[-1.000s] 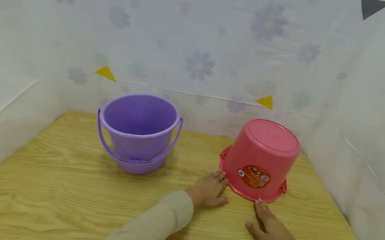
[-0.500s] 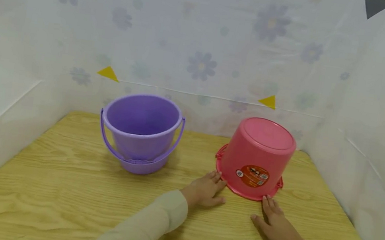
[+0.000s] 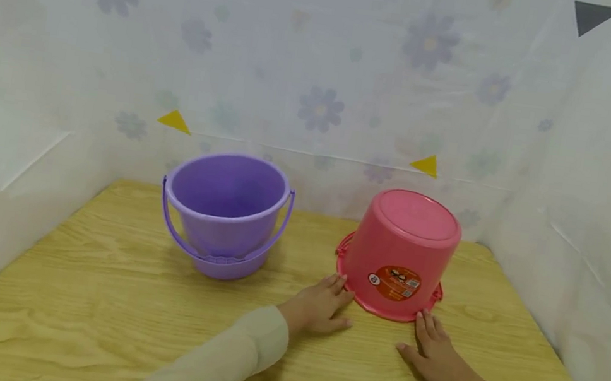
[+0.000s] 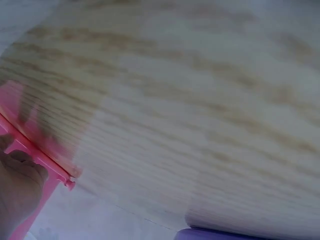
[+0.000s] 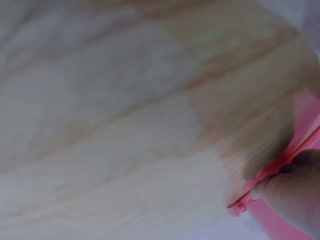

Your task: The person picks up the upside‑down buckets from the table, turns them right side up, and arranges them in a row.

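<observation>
A pink bucket [image 3: 384, 251] stands upside down at the right of the wooden table, its base facing up and an orange label on its side. My left hand [image 3: 320, 307] lies with extended fingers touching the left front of the bucket's rim. At the right front of that rim, the fingertips of my right hand [image 3: 437, 353] touch it, fingers straight and thumb spread. Both wrist views show the hands against the pink rim [image 4: 37, 150]. A purple bucket [image 3: 224, 244] stands upright to the left, its handle hanging down in front.
The wooden table [image 3: 112, 319] runs back to a white flowered sheet [image 3: 276, 53]. White sheets also hang along the left and right sides. Yellow paper triangles [image 3: 175, 121] and dark ones hang on the back sheet.
The pink bucket has slid a little left along the table, and my left hand has moved left with it. My right fingers have shifted slightly right along the rim.
</observation>
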Available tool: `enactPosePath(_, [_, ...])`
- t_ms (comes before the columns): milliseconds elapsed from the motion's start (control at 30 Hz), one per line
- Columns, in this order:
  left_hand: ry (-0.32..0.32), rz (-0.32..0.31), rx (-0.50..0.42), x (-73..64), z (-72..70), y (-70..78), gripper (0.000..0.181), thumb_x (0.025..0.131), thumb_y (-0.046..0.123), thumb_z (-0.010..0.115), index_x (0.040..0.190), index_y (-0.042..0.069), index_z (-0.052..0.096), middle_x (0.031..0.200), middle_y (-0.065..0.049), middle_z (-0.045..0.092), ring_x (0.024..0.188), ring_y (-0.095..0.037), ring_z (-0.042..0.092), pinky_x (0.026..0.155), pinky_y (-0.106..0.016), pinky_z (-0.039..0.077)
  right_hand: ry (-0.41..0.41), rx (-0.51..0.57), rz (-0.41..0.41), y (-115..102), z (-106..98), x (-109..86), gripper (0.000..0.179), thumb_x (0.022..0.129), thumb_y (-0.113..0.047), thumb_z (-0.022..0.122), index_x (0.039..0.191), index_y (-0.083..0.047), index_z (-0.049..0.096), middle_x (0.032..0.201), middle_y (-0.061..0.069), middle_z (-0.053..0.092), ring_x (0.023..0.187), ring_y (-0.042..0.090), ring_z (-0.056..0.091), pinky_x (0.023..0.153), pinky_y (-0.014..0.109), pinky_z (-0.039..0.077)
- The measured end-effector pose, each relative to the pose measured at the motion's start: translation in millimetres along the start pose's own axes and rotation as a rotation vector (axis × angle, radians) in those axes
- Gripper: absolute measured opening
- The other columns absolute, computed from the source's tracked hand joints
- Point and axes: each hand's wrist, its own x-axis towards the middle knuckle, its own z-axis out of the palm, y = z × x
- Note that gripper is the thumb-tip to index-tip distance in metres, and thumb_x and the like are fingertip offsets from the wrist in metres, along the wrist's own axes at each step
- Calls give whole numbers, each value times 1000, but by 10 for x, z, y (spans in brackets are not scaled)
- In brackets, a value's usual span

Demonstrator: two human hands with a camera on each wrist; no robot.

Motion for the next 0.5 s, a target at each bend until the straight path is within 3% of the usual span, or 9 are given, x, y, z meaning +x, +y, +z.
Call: enactPosePath(500, [25,31,6,-150,7,-98,62,94,49,42,145,13,34,152,-14,27,142,-27,22,117,-30,22,-36,12,-18,32,-75,56,84,92,-40,51,138,20,15,144,42,7,131,60,6,101,73,12])
